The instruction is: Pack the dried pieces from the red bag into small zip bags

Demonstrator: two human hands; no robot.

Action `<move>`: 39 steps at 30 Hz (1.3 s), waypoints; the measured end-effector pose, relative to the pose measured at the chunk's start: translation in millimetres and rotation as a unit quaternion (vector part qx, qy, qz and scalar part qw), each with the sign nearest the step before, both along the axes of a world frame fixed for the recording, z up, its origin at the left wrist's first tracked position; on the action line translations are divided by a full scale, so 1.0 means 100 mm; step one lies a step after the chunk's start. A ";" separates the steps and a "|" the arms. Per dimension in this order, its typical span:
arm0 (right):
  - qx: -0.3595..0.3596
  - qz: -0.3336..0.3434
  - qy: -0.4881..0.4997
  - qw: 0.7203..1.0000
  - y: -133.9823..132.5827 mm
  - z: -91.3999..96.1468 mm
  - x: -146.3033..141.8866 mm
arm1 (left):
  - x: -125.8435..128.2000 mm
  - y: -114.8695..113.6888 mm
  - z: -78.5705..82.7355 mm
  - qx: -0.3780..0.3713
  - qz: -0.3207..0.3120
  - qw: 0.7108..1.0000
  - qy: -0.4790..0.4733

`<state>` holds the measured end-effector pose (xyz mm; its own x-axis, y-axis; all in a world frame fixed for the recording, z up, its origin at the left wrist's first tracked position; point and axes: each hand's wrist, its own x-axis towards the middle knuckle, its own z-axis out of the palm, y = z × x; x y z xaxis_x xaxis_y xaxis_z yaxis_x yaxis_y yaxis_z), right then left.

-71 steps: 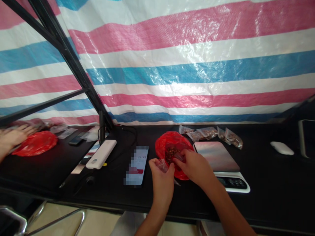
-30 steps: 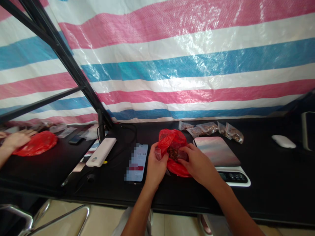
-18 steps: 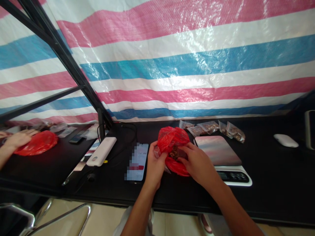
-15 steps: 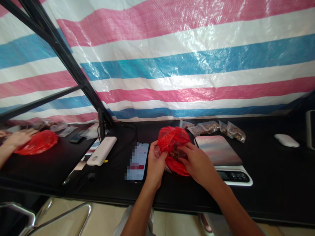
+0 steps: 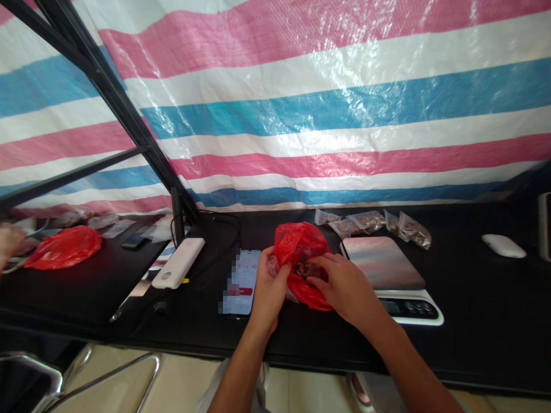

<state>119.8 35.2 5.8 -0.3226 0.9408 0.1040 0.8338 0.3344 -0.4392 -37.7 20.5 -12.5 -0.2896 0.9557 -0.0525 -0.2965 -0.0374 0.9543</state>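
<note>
An open red plastic bag (image 5: 301,236) lies in front of me with small brown dried pieces (image 5: 302,267) showing in its mouth. At its left side my left hand (image 5: 272,284) is closed, with a small clear plastic bag (image 5: 272,265) between thumb and fingers. My right hand (image 5: 344,287) reaches over the bag from the right. Its thumb and fingers are bent together at the brown pieces; what they pinch is hidden. Just right of that hand stands a kitchen scale (image 5: 383,263) with a shiny plate.
Several filled clear bags (image 5: 365,222) lie behind the scale. A phone (image 5: 245,281) and a white power bank (image 5: 178,264) are to the left, a white mouse (image 5: 503,245) to the right. Far left, another person's hand (image 5: 9,241) is near a second red bag (image 5: 69,246).
My right fingers have shifted slightly left over the brown pieces, and my left hand moved a little left. The other person's hand has drawn back left from the second red bag.
</note>
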 end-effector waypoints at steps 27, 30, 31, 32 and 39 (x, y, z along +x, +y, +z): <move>-0.027 -0.030 0.175 0.984 0.06 -0.11 0.01 | -0.07 -0.03 -0.03 0.104 0.061 0.967 0.225; -0.016 -0.035 0.169 0.985 0.07 -0.11 0.02 | -0.08 -0.07 -0.03 0.110 0.030 0.968 0.222; -0.012 -0.038 0.168 0.985 0.07 -0.10 0.02 | -0.08 -0.08 -0.02 0.107 0.013 0.971 0.212; -0.006 -0.044 0.170 0.984 0.07 -0.09 0.03 | -0.08 -0.09 -0.02 0.101 -0.009 0.975 0.198; 0.055 -0.050 0.247 0.966 0.08 0.02 0.08 | -0.06 -0.09 -0.08 0.068 -0.086 0.973 0.202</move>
<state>127.5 43.7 8.0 -0.1157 0.9390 0.3239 0.5624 0.3308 -0.7579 -43.5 11.8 -20.6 -0.0947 0.9821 0.1627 0.0882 -0.1546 0.9840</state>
